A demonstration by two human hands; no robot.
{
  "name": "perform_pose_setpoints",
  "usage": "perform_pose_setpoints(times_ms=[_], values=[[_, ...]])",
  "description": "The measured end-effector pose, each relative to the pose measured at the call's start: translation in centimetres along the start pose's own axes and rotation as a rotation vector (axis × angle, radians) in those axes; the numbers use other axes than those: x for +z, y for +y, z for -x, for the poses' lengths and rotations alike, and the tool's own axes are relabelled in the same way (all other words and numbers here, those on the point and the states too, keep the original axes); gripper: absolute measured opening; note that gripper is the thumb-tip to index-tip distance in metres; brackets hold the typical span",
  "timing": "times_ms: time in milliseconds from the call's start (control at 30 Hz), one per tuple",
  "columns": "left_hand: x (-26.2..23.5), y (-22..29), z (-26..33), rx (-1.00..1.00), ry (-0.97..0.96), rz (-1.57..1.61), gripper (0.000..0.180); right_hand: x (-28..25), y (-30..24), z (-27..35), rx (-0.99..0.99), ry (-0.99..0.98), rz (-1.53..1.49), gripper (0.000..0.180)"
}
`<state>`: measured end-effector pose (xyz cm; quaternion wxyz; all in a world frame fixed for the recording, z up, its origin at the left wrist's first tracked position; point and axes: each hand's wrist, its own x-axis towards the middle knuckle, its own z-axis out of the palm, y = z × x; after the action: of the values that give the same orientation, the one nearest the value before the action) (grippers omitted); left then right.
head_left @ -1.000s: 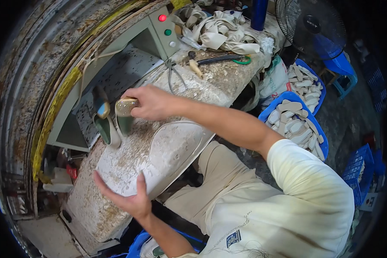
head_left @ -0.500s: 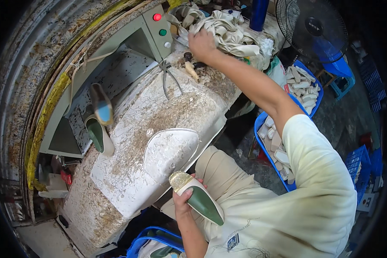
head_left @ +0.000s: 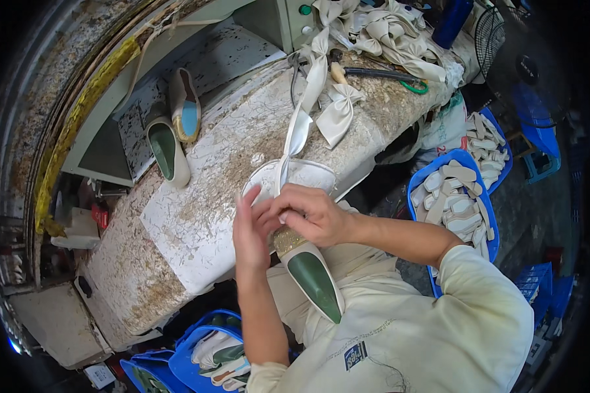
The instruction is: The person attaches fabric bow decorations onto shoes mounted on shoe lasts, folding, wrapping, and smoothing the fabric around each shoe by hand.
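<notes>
My right hand (head_left: 313,213) is closed in a pinch at the lower end of a long cream bow strip (head_left: 292,144), which runs up the bench to the pile of bows. Close against it, my left hand (head_left: 250,229) has fingers stretched out, their tips partly hidden behind the right hand. Just below both hands a cream flat shoe (head_left: 313,278) with a gold glitter toe and green insole rests on my lap. A separate-looking cream bow (head_left: 339,114) lies on the bench beside the strip.
Two more shoes (head_left: 168,150) stand on the stained workbench (head_left: 210,203) by a grey machine opening. A hammer (head_left: 367,72) and pliers (head_left: 296,82) lie near the bow pile (head_left: 396,39). Blue baskets (head_left: 495,229) of pale shoe parts stand right, others lower left; a fan (head_left: 524,65) is behind.
My right hand has come back from the bow pile to the shoe, drawing a bow strip across the bench. My left hand has shifted off the shoe's side to above its toe.
</notes>
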<state>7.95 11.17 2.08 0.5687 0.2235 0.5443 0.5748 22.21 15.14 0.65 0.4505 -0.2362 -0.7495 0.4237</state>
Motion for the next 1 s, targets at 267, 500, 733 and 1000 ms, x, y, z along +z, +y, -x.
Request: perform_pose_setpoints(times_ms=[267, 500, 733, 1000], values=[[-1.0, 0.0, -5.1, -0.289, -0.383, 0.194, 0.023, -7.3, 2.5, -4.5, -0.255, 0.159, 0.621, 0.051], [-0.8, 0.6, -2.8, -0.152, -0.085, 0.024, 0.026, -16.8, 9.5, -14.5, -0.138, -0.411, 1.333, 0.027], [-10.0, -1.2, 1.9, 0.056, -0.035, -0.065, 0.032, -9.2, 5.8, -13.3, -0.249, -0.293, 1.120, 0.074], [-14.6, -1.5, 2.7, -0.077, -0.371, -0.153, 0.014, 4.0, 0.7, -4.3, 0.175, -0.781, 0.207, 0.020]])
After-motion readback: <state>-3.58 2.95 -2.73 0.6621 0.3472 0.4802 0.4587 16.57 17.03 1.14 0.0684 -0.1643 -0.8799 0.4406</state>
